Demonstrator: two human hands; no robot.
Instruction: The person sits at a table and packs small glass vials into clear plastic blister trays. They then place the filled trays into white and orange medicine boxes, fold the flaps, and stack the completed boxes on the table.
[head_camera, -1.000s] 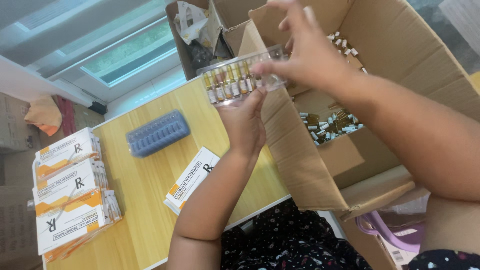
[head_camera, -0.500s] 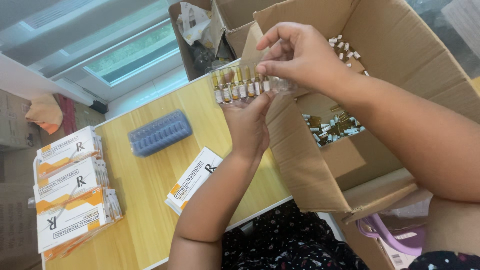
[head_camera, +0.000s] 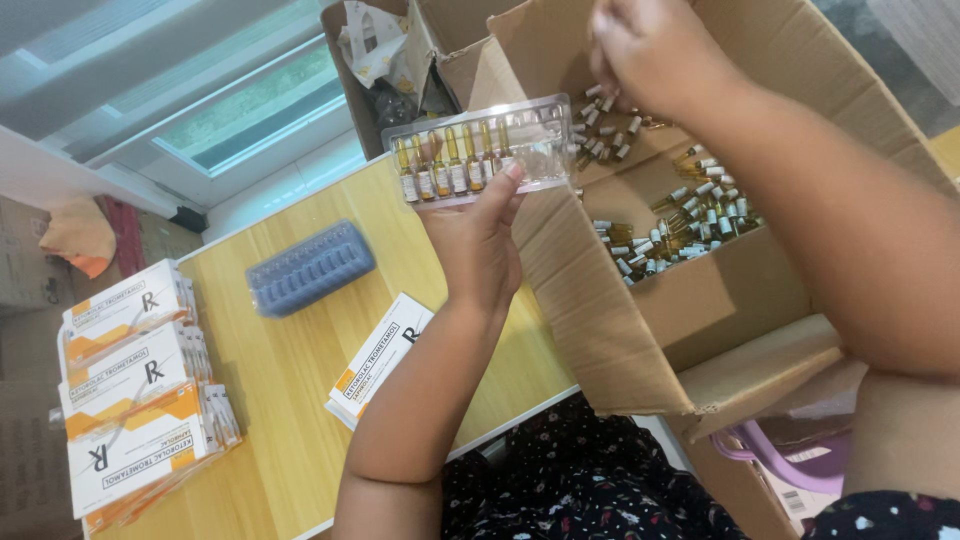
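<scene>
Fingers of our left hand pinch the clear ampoule tray by its lower edge, long axis running left to right, about half its slots filled. Just beyond it, our right hand hovers over the loose ampoules in the cardboard box, fingers curled; can't tell if they're gripping one.

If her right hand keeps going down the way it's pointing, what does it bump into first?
Most likely the loose ampoules heaped inside the cardboard box; the right hand points down right above them, though depth is hard to judge.
</scene>
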